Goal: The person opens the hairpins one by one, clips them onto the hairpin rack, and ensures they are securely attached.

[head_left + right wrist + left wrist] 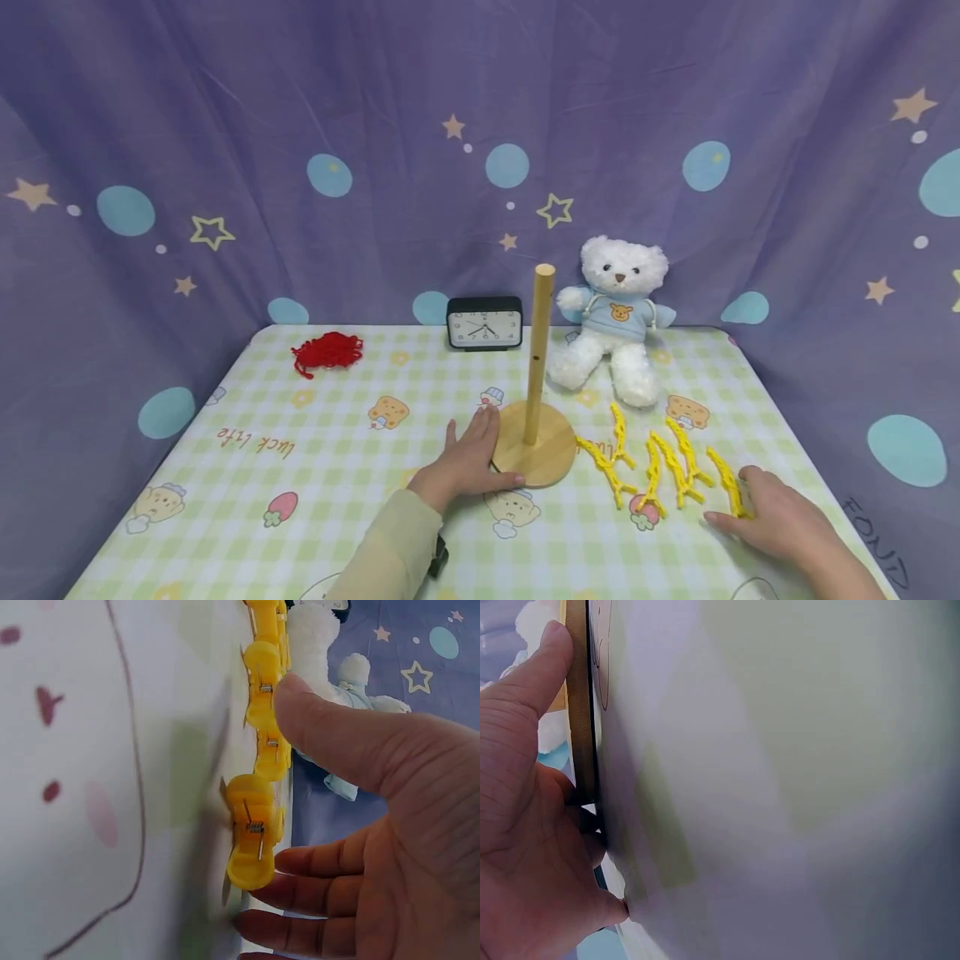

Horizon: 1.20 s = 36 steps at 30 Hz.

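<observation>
A round wooden base with an upright wooden post stands mid-table. My left hand rests against the base's left and near rim, fingers pointing away and thumb across the front edge. In the left wrist view, the left thumb touches the wooden base. Several yellow branch-like plastic clips lie right of the stand. My right hand is around the rightmost clip, thumb and fingers spread. The right wrist view shows small metal springs on a yellow clip, with the right fingers close beside it.
A white teddy bear in a blue top sits behind the clips. Left of it stands a black alarm clock. A bundle of red yarn lies at the back left. A checked cloth covers the table; a purple curtain surrounds it.
</observation>
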Tool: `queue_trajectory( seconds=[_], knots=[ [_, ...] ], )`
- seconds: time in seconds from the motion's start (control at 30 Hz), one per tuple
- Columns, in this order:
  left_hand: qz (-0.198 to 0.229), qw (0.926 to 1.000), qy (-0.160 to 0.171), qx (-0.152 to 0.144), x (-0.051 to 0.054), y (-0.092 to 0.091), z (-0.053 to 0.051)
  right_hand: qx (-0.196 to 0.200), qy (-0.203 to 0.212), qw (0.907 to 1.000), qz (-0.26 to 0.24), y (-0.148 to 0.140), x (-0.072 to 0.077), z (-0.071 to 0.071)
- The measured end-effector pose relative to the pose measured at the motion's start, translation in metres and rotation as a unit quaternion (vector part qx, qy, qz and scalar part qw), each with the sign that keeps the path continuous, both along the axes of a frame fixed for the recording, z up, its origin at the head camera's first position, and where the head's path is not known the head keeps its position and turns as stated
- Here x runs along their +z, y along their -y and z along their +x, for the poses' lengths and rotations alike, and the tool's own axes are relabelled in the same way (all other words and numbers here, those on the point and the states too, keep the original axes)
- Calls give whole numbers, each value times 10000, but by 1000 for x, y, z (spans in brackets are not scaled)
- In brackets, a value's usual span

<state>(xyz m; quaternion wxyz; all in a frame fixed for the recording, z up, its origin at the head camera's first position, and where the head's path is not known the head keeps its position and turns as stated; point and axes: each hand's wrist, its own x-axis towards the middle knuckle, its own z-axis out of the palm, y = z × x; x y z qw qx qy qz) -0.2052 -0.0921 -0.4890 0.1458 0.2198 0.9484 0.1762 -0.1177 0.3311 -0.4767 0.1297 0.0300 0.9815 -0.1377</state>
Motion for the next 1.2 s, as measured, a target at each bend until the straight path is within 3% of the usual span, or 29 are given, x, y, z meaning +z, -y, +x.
queue_trajectory(
  seconds=[0.47, 0.77, 1.03, 1.2],
  knots=[
    [-76, 10000, -4, 43, 0, 0, -1, -36, 209, 9998, 53, -3, -4, 3],
    [-32, 10000, 25, 32, 2, 0, 2, -127, 56, 9999, 27, -5, -5, 3],
    [-32, 10000, 33, 56, 3, -1, 3, -447, -326, 9983, -177, -9, 5, 3],
    [-2, 9999, 82, 63, 5, -2, 4, -903, -927, 9908, -406, -6, 14, 1]
  ],
)
